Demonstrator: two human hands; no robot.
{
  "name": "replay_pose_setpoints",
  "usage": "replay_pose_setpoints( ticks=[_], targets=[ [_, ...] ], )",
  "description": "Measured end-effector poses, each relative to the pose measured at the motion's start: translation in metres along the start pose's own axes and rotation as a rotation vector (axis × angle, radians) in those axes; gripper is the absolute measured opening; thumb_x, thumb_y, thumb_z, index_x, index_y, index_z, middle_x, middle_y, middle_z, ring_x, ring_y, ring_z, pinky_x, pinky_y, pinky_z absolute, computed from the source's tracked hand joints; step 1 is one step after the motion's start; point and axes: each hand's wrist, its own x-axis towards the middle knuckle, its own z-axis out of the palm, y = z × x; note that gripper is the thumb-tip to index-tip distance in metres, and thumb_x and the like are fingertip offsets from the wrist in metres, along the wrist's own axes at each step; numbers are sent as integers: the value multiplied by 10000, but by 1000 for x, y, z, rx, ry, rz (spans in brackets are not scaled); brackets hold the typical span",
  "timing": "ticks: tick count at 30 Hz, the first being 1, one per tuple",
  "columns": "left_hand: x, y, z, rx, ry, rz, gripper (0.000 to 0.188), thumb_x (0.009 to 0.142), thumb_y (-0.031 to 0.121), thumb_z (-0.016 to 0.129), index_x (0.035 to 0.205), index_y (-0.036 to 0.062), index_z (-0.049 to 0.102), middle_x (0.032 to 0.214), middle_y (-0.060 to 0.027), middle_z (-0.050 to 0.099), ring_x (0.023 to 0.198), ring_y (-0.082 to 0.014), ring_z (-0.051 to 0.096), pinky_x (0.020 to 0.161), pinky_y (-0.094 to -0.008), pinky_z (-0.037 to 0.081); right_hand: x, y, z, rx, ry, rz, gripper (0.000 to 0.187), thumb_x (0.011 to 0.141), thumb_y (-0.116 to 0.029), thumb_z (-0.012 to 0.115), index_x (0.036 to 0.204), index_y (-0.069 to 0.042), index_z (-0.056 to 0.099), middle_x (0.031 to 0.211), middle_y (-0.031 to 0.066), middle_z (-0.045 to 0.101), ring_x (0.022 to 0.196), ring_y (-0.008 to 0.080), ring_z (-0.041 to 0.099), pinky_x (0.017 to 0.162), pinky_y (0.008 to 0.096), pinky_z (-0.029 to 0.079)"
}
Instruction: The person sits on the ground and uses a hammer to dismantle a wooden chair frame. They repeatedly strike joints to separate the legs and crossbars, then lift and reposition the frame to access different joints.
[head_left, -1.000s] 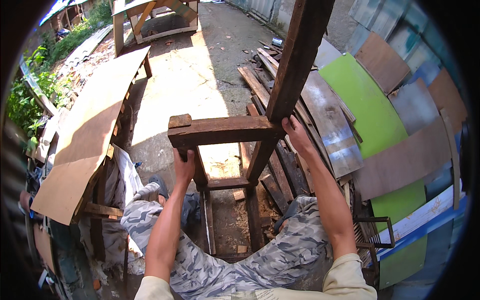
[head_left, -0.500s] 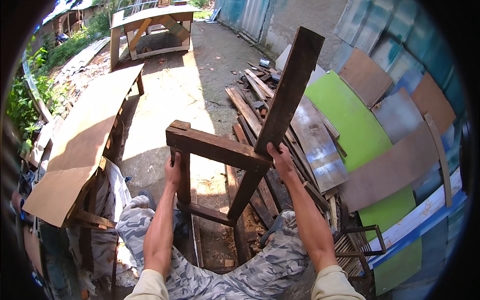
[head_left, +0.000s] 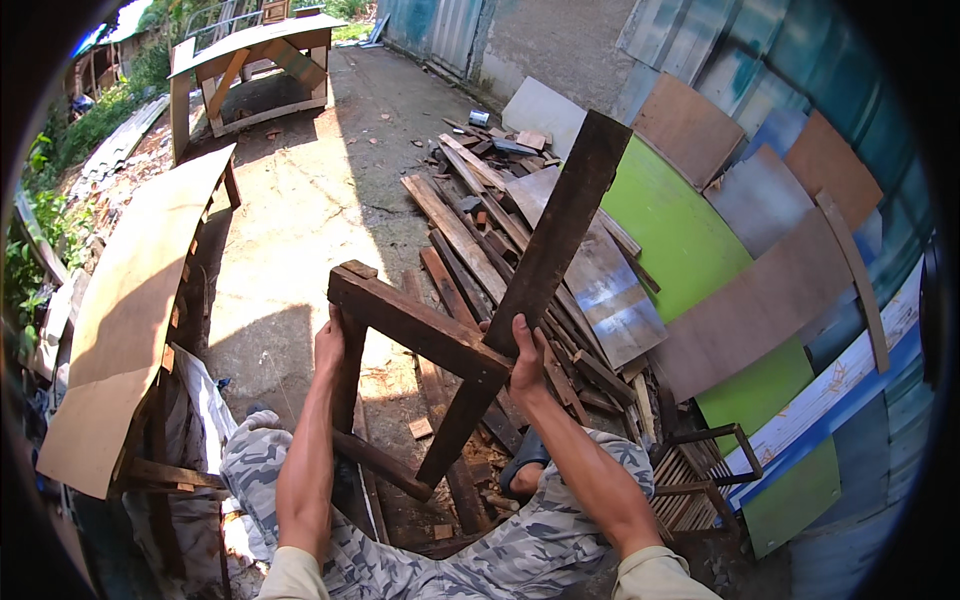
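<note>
A dark brown wooden frame [head_left: 420, 328] is held up in front of me, over my knees. It has a squarish lower part, and one long board slants up and away to the right. My left hand [head_left: 330, 350] is closed round the upright at its left side, just below the top corner. With my right hand [head_left: 527, 360] I grip the joint where the long board meets the crosspiece; the thumb lies on the board and the other fingers are mostly hidden behind it. A small wood block sits on the frame's top left corner.
Several loose planks [head_left: 455, 235] lie piled on the ground ahead and between my feet. Sheets of plywood and a green panel [head_left: 680, 215] lean along the right wall. A low plywood-topped table [head_left: 140, 290] stands at left, another [head_left: 260, 50] far off. A slatted wooden piece [head_left: 690, 495] is near my right leg.
The frame has tipped, its long board's end coming lower and its bottom shifting left. My right hand moved left with it. The whole view has also shifted slightly.
</note>
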Motion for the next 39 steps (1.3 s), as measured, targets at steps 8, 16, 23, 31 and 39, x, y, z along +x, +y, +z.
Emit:
replay_pose_setpoints(
  ticks=[8,16,23,31,39],
  targets=[
    [-47,-18,16,512,330,395,654,939,495,624,1296,-49,549,1248,-227,604,1220,-332,568,1030,-435,436,17,9,35,-172,297,-14,561,906,-477,704,1165,19,650,1086,83,669,1012,181,596,928,313,444],
    [-149,-52,6,518,-711,249,889,842,607,687,1482,74,376,1343,-251,574,1203,-340,608,1031,-413,467,57,23,32,-151,536,127,632,838,-515,760,1159,19,656,1126,113,679,1033,233,629,926,359,466],
    [-170,-79,-7,805,-504,157,959,667,486,831,1406,58,394,1221,-259,636,1136,-410,627,985,-453,492,63,27,26,-21,553,269,815,789,-486,805,1277,109,535,1270,197,591,1134,288,592,1003,393,451],
    [-129,-26,-20,1012,-616,239,875,667,463,790,1373,61,464,1080,-256,686,1028,-421,652,893,-480,516,72,3,-5,112,499,271,591,817,-380,810,1176,48,616,1133,153,640,969,251,657,844,421,555],
    [-64,21,-69,1317,-737,355,859,659,504,763,1287,-29,517,1067,-275,682,1009,-421,659,884,-474,525,62,49,-1,104,599,467,832,790,-451,791,1317,112,480,1300,197,549,1125,281,588,977,400,486]
  ],
)
